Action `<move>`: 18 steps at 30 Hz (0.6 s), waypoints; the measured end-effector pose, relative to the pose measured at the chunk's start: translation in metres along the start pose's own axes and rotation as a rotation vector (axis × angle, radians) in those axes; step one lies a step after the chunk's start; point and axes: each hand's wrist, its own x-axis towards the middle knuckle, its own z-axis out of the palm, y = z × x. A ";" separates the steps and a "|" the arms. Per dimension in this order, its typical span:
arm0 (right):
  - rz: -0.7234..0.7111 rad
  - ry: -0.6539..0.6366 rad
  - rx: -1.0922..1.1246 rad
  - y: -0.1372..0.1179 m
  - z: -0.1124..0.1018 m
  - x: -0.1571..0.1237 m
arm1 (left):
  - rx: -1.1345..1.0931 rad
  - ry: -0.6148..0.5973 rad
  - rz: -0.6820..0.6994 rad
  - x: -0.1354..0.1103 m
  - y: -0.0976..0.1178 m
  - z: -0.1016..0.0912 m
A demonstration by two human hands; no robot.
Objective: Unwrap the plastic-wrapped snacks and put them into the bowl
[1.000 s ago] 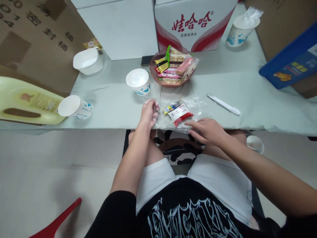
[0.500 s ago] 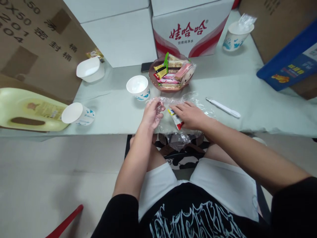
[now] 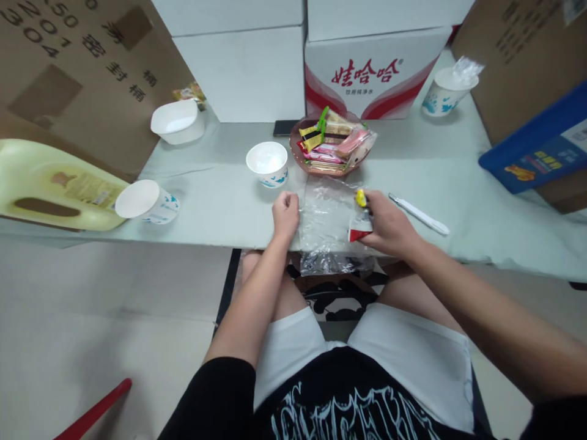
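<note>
My right hand [image 3: 389, 223] is closed round a small tube [image 3: 361, 225] with a yellow cap, a white body and a red end. It holds the tube above the right side of a clear plastic bag [image 3: 323, 214]. The bag lies spread on the table, and its crumpled lower part hangs over the front edge. At the bag's left edge, my left hand [image 3: 286, 215] is closed in a fist; whether it grips the film is hidden. A white craft knife [image 3: 419, 215] lies just right of my right hand.
Behind the bag stands a bowl of wrapped snacks [image 3: 300, 162], with a paper cup [image 3: 268, 165] to its left. Another cup [image 3: 149, 201] and a yellow jug [image 3: 55, 189] are at the left. Cartons [image 3: 367, 79] line the back; a blue box [image 3: 541, 134] leans at the right.
My right hand has picked the tube up off the bag and moved it right. My left hand has closed into a fist. The bag now lies flatter between my hands.
</note>
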 end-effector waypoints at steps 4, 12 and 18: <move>-0.015 0.069 -0.041 0.004 -0.025 0.051 | 0.035 -0.028 0.074 -0.004 -0.007 -0.005; 0.000 -0.016 -0.220 0.029 -0.013 0.207 | 0.102 -0.061 0.108 -0.008 -0.001 -0.008; -0.174 0.032 -0.092 -0.009 0.010 0.084 | 0.080 -0.122 0.093 -0.007 0.000 -0.009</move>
